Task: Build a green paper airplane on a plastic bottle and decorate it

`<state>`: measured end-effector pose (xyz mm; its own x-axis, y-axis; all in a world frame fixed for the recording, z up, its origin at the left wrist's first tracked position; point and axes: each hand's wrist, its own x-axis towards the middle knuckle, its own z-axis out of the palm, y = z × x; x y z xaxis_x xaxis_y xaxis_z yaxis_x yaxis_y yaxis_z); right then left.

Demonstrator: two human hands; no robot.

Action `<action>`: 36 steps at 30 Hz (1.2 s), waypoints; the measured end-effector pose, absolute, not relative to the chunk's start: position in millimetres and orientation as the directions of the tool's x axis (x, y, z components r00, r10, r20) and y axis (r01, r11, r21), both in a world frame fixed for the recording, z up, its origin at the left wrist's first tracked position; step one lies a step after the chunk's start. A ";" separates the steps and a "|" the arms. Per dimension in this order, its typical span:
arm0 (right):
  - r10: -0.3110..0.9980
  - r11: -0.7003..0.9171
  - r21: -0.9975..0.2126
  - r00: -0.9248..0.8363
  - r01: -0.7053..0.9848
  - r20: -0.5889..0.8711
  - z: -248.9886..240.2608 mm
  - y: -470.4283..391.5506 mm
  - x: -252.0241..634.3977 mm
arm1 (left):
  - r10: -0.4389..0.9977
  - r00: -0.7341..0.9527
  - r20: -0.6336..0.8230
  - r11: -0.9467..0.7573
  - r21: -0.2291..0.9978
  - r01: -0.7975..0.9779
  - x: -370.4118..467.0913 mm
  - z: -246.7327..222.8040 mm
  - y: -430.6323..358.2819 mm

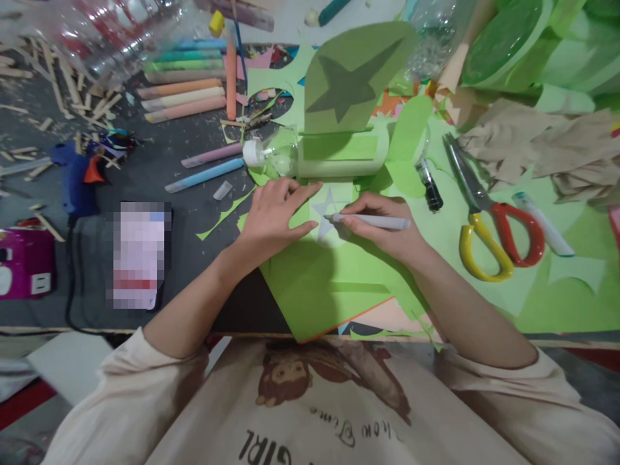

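Observation:
My right hand holds a light grey marker, its tip on a grey star on pale green paper. My left hand lies spread on the paper at the star's left, holding nothing. Green sheets lie under both hands. Just beyond them, a clear bottle with a white cap lies on its side, wrapped in green paper. A green paper fin with a dark star stands up from it, and a lighter green oval is at its right end.
Scissors with red and yellow handles lie at right, beside a small black-ended tube and crumpled brown paper. On the left are a phone, a blue glue gun, a purple box, markers and wood sticks.

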<state>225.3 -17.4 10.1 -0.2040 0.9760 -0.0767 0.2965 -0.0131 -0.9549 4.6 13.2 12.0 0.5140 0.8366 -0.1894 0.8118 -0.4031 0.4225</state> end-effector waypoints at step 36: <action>0.984 -0.034 -0.957 -0.156 0.288 -0.082 9.9 -19.0 225.5 | 0.843 0.510 -0.171 -0.418 0.389 0.821 2.7 9.5 11.2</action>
